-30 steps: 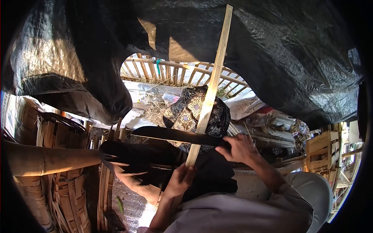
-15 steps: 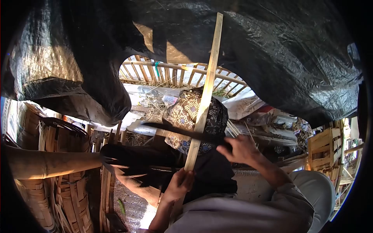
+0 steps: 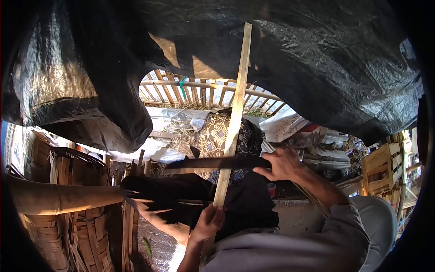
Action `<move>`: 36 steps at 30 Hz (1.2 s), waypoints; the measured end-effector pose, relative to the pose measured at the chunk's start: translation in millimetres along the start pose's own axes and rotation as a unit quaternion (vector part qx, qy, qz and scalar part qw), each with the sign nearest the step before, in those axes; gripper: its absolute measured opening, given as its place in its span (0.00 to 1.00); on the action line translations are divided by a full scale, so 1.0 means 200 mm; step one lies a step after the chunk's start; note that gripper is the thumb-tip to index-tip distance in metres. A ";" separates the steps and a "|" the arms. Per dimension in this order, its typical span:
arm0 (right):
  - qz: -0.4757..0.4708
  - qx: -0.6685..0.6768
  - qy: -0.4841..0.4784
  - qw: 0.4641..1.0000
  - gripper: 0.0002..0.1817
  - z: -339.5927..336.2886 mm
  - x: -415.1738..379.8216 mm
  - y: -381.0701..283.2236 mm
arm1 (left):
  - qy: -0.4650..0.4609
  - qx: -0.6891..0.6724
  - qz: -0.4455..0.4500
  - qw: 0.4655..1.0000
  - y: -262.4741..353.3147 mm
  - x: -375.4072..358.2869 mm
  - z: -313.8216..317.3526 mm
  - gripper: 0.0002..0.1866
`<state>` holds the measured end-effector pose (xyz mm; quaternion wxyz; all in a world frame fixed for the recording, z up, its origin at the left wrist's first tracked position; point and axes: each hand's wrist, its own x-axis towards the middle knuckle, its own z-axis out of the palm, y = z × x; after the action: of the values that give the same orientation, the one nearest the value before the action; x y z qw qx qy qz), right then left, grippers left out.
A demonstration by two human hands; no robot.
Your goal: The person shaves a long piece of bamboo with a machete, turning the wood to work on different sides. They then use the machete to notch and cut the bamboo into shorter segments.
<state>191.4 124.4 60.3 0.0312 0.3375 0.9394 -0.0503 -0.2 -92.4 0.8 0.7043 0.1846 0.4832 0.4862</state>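
A long pale bamboo strip (image 3: 239, 97) slants up from my lap. My left hand (image 3: 210, 222) is closed around its lower part. My right hand (image 3: 283, 165) grips the handle of a machete (image 3: 213, 163), whose dark blade lies across the strip, pointing left. Whether the blade's edge bites into the strip cannot be made out. Behind the strip, a brown and blue patterned cloth (image 3: 210, 134) covers my knee or something on it; what lies under it is hidden.
Black plastic sheeting (image 3: 312, 59) hangs low overhead. At the left are a thick bamboo pole (image 3: 68, 196) and woven bamboo baskets (image 3: 86, 231). A slatted bamboo fence (image 3: 204, 90) stands ahead. A wooden crate (image 3: 381, 167) is at the right, near a pale plastic chair (image 3: 380, 222).
The machete has turned from tilted to nearly level across the strip, its handle end rising with my right hand. My left hand keeps its hold, slightly lower in view.
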 end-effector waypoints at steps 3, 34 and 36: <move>0.065 0.015 0.034 0.997 0.34 0.03 0.09 0.09 | 0.019 0.018 0.010 1.000 0.00 -0.03 0.03 0.08; -0.075 0.057 0.206 0.974 0.29 0.03 0.41 0.21 | 0.094 0.101 0.015 0.990 -0.12 -0.04 -0.08 0.19; 0.071 0.109 -0.040 0.991 0.29 -0.06 0.48 0.25 | 0.118 0.142 0.026 0.982 -0.16 -0.05 -0.09 0.20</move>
<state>149.4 225.5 59.8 0.0349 0.4023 0.9001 -0.1638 -0.2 -119.5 -24.6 0.5962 0.2364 0.6222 0.4488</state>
